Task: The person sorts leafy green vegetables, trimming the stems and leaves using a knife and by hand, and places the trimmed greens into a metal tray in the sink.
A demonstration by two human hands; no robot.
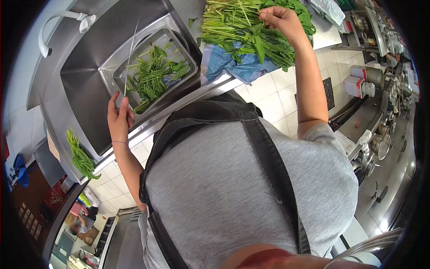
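Observation:
My left hand (119, 117) is closed around the lower end of a long, thin knife (131, 60), whose blade points up over the sink and is seen nearly edge-on. Below the blade, cut leafy greens (154, 74) lie in a rectangular metal tray (190, 58) inside the sink. At the upper right, my right hand (281, 21) pinches a green stem or leaf at a large pile of long-stemmed greens (230, 20). A blue cloth (219, 62) lies under the front of that pile.
A small bunch of greens (79, 154) rests on the left counter edge. The white faucet (47, 31) stands at the upper left of the sink (80, 83). Tins and a jar (368, 88) are at the right. Another person (84, 222) is far off at the lower left.

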